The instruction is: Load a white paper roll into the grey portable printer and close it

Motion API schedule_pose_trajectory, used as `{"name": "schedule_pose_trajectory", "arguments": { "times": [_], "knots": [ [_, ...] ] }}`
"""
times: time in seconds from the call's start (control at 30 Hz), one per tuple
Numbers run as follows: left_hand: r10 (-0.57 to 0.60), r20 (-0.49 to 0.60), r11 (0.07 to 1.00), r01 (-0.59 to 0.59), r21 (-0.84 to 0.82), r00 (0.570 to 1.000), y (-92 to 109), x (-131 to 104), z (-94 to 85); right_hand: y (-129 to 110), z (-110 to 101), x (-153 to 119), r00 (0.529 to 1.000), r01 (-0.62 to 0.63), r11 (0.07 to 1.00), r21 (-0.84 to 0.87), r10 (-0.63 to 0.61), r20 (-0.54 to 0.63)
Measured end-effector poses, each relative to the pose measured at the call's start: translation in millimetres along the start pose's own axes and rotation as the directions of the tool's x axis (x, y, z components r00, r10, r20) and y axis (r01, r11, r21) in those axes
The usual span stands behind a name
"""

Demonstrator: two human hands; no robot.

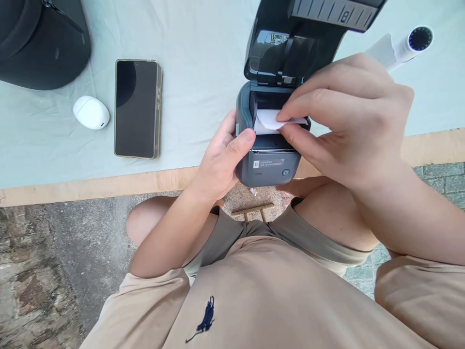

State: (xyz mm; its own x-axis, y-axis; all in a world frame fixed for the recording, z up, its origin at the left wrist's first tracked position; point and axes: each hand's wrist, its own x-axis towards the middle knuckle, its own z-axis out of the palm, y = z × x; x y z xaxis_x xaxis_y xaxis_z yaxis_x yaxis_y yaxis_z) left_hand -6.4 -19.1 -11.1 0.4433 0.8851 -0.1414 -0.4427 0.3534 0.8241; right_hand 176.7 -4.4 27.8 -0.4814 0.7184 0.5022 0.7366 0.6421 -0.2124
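A dark grey label printer [269, 167] is held over the table's front edge, its lid [286, 53] swung up and back. My left hand [227, 157] grips the printer's left side, thumb on the rim of the bay. Inside the bay sits a white paper roll [263, 127]. Between the thumb and fingers of my right hand [352, 111] is the loose end of that paper, pinched above the roll. The right part of the roll is hidden behind my fingers.
On the pale tablecloth [196, 58] lie a phone [136, 109], a white earbud case [91, 112] and a black bag [43, 43]. Another paper roll [403, 49] with a dark core lies at the back right. The wooden table edge [156, 182] runs just before my knees.
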Motion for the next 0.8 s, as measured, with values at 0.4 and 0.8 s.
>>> {"name": "schedule_pose_trajectory", "arguments": {
  "times": [0.4, 0.8],
  "knots": [
    [-0.002, -0.076, 1.0, 0.001, -0.013, 0.997, -4.4, 1.1, -5.8, -9.5, 1.3, -5.2, 0.982, 0.184, 0.941, 0.286, -0.188, -0.013],
    [0.031, -0.039, 0.999, -0.033, -0.031, 0.999, -3.8, -0.4, -7.1, -6.0, -1.3, -7.6, 1.0, 0.005, 0.987, 0.16, -0.005, 0.001]
  ]
}}
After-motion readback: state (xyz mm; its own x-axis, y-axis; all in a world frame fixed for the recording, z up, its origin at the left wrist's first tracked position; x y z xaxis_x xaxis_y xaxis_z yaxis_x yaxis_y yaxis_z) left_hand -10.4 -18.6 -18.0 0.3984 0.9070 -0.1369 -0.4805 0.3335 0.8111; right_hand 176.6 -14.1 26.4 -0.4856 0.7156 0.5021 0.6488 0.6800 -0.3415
